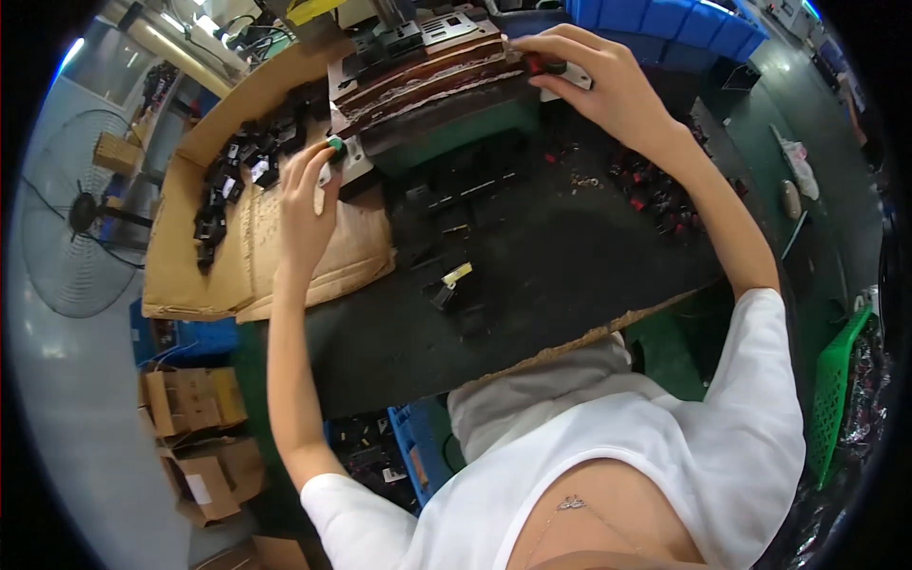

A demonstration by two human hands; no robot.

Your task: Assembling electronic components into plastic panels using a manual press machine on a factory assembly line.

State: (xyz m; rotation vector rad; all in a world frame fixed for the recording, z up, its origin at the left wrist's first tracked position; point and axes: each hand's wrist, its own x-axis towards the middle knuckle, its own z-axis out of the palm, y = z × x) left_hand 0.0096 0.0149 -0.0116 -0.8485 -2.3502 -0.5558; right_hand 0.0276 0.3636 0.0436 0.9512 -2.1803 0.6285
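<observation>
A bench press machine [423,71] with a layered, worn reddish-brown body stands at the far side of the black worktop [570,275]. My left hand [309,209] reaches to its left side, fingers curled at a green push button [334,143] on a light metal bracket. At the machine's right side, my right hand [613,85] has its thumb and fingers bent around a red and black button [543,65]. Between my arms, a small black part with a yellow piece [457,275] lies on the worktop.
A cardboard tray [271,252] with several black parts [228,180] sits at the left. Red and black parts [665,195] are heaped at the right. Blue bins [665,33] stand behind. A fan [84,214] and cartons [195,399] are far left, a green basket [841,399] far right.
</observation>
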